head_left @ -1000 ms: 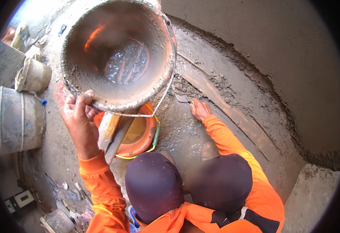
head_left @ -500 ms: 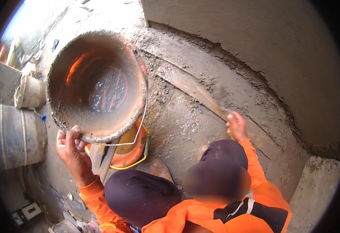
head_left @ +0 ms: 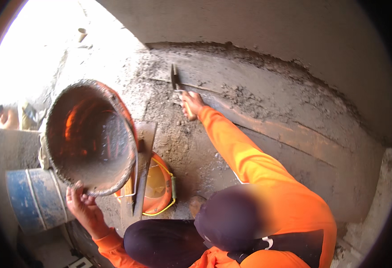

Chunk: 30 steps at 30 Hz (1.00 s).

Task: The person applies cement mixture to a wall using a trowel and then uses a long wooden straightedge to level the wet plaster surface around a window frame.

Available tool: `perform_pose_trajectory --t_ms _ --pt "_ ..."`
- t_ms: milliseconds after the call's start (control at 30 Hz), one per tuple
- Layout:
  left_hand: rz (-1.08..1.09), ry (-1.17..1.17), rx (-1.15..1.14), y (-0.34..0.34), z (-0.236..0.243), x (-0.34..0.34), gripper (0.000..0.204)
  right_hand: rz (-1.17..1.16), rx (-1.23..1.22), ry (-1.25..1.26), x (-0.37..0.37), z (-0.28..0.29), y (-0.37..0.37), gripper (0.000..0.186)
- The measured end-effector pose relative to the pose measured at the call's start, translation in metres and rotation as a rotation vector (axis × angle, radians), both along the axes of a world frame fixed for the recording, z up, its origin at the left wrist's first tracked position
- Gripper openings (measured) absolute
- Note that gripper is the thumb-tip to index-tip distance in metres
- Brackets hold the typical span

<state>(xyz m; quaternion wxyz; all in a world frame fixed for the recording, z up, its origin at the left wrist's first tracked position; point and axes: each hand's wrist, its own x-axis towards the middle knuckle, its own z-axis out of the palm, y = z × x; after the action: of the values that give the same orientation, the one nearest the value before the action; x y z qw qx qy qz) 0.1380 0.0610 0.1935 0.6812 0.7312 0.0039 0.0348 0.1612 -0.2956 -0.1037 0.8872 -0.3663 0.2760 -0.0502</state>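
Note:
A large orange bucket, coated inside with grey mortar, tilts with its mouth toward me at the left. My left hand pinches its near rim, thumb over the edge. Wet residue shines on the bucket's bottom. My right hand grips the wooden handle of a trowel, my arm stretched far forward. The trowel blade stands edge-on over crumbly mortar on the ground, close to the end of a long plank.
Behind the tilted bucket's near side stands another orange bucket with a yellow handle; a flat board leans by it. A blue-and-white drum lies at left. A plastered wall runs along the right. Another person is at far left.
My right hand has swept from the right, along the plank, to the far middle with the trowel. My left hand stays on the bucket's rim; the view has shifted.

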Motion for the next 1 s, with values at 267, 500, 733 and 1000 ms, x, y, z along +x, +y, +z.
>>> perform_pose_trajectory --t_ms 267,500,733,1000 --pt "0.016 -0.036 -0.013 -0.007 -0.01 0.0 0.022 -0.524 -0.262 0.591 -0.391 0.053 -0.053 0.032" --pt "-0.096 -0.014 -0.169 -0.017 -0.025 0.006 0.023 -0.458 -0.082 0.565 -0.378 0.08 -0.01 0.041" --pt "-0.071 0.004 -0.035 -0.028 -0.013 0.001 0.033 -0.151 0.052 0.252 -0.229 0.05 0.016 0.033" --pt "-0.042 -0.009 -0.005 -0.025 -0.017 -0.001 0.037 -0.379 -0.05 0.483 -0.377 0.082 -0.011 0.048"
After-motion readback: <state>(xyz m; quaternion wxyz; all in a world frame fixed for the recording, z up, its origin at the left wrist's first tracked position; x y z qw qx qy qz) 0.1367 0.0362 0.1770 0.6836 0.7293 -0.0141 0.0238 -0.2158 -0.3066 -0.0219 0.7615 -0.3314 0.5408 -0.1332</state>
